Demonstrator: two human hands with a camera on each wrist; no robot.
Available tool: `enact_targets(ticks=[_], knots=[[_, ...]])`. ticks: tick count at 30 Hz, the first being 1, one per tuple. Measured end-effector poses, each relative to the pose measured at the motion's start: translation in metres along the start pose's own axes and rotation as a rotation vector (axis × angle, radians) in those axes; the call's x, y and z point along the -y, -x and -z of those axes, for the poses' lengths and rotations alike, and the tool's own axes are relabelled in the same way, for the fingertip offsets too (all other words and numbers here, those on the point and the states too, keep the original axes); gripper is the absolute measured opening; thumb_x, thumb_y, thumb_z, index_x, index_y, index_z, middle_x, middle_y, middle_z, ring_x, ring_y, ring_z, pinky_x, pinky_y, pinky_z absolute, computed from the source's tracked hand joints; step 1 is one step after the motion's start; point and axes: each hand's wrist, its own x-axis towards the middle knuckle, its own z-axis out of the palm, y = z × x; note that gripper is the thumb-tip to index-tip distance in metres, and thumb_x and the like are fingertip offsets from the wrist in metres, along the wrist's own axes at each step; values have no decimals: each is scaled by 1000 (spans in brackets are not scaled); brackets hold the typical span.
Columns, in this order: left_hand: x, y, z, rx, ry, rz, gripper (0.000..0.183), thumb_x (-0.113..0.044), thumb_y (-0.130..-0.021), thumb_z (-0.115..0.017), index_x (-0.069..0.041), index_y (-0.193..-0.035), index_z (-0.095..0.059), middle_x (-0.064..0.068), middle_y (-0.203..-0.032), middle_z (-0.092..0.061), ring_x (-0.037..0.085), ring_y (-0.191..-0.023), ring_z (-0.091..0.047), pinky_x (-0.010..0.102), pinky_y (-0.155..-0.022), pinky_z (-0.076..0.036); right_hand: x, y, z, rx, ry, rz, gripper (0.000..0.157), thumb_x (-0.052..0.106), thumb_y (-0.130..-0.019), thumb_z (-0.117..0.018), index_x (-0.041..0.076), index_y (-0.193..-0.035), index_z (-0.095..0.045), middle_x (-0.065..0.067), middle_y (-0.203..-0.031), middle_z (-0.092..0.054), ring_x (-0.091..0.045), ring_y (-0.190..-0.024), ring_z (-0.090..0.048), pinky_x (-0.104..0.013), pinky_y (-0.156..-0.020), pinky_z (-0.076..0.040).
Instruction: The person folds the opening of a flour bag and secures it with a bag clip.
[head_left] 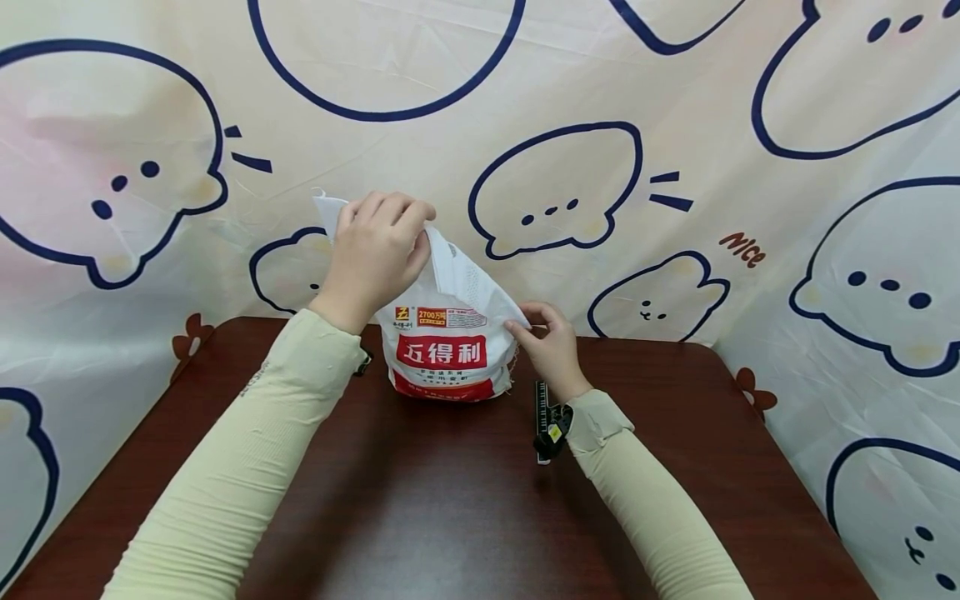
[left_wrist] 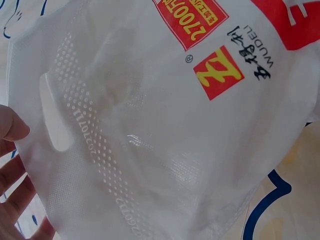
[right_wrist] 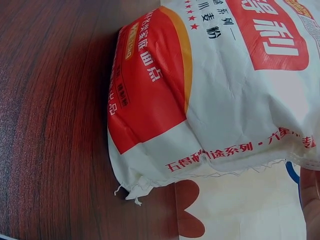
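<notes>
A white flour bag (head_left: 442,350) with red printed labels stands on the table, its slack top drawn up and slanting down to the right. My left hand (head_left: 382,242) holds the raised top edge, with the thumb (left_wrist: 12,124) on the near side by the slotted handle hole. With thumb and fingers my right hand (head_left: 551,346) pinches the bag's right upper corner. The right wrist view shows the bag's lower red panel (right_wrist: 155,75) and frayed side seam, with only part of the right hand (right_wrist: 311,200) at the frame's edge. What the bag contains is hidden.
A black strip with white markings like a ruler's (head_left: 542,400) lies on the dark brown table (head_left: 450,492), partly covered by the right wrist and its strapped device. Behind the table hangs a pale curtain (head_left: 555,75) with cartoon drawings, which also runs along both sides.
</notes>
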Motion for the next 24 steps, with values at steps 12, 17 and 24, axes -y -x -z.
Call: enact_targets(ticks=[12,17,24], knots=[[-2,-1,3,-11,10,-25,19,-9,-95,-61,-6,-112,-69,15,-113,-70,35,-112,-59,56,-96,-45,-5,-2,-1,-17,-38,-12,23,10,-93,-75,1,-113,-69,-14,-113,-65,-22,-98,-62,-20,-73,-55],[-2,-1,4,-23,8,-41,21,-8,-94,-60,-6,-113,-70,15,-113,-70,35,-112,-59,56,-95,-46,-5,-2,-1,-17,-46,-19,23,11,-93,-75,1,-113,-69,-14,-113,-65,-23,-99,-62,-20,-74,-55],[-3,-3,6,3,15,-42,24,-6,-91,-61,-5,-114,-69,15,-115,-69,36,-114,-58,58,-98,-44,-4,-3,0,-21,-42,-25,22,10,-93,-74,-1,-113,-69,-16,-112,-66,-22,-98,-61,-18,-73,-54]])
